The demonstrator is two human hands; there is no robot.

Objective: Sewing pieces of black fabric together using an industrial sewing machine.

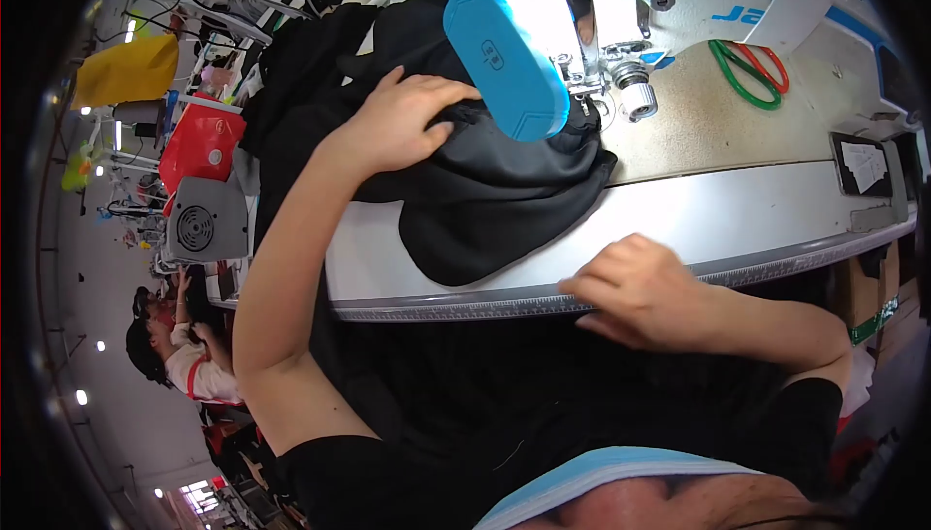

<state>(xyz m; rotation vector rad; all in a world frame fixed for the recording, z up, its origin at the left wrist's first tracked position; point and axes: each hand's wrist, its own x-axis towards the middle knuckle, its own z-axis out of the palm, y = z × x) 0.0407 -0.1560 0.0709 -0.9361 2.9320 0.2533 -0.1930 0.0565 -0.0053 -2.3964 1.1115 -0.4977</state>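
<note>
My left hand (407,123) lies palm down on black fabric (502,203), its thumb spread from the fingers. The tip of the index finger reaches the edge of a blue clip-on lamp (502,64), which hides part of the cloth. The fabric's right end lies by the presser foot (585,102) of a white sewing machine (698,6); whether it is under the foot is hard to see. Over the table's front edge, slightly blurred, is my right hand (633,293). Its fingers are loosely curled, the thumb sits apart, and nothing shows in it.
Scissors with green and red handles (745,79) lie on the machine bed. A dark phone-like device (862,166) sits at the table's right end. A ruler strip (465,308) runs along the front edge. Farther left are a grey box (207,221) and another person (200,366).
</note>
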